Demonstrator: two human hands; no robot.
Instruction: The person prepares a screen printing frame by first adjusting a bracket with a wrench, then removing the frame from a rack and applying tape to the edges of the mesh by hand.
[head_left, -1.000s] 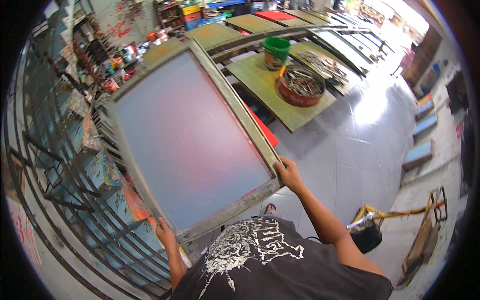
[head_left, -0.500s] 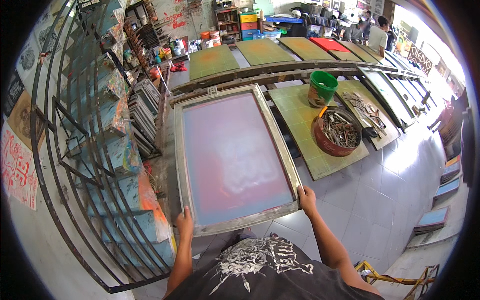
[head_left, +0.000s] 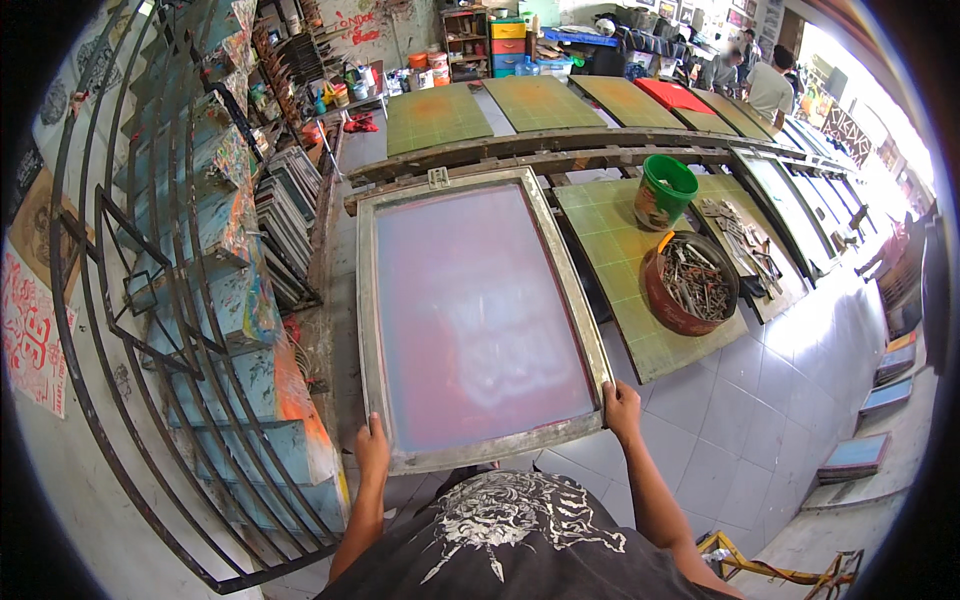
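Note:
A large screen printing frame [head_left: 478,452] spans the space before me, its whitish border around a translucent mesh tinted blue and pink. My left hand [head_left: 372,450] grips the near left corner, thumb up along the edge. At the near right corner, my right hand [head_left: 621,410] is closed round the side bar, thumb on top. The frame's far end, with a small metal hinge plate [head_left: 438,178], lies at the long wooden rail [head_left: 460,150]. Whether that end rests on the rail I cannot tell.
Right of the frame, green boards [head_left: 630,320] carry a green bucket [head_left: 665,190], a reddish tub of metal parts [head_left: 690,283] and loose metal strips [head_left: 742,245]. Blue stairs [head_left: 240,390] with a black railing [head_left: 110,400] stand left, near stacked frames [head_left: 285,230]. People [head_left: 770,88] stand far right.
My view has shifted slightly, so the boards and bucket sit further right and lower. Both hands keep their grip on the frame, which has barely moved.

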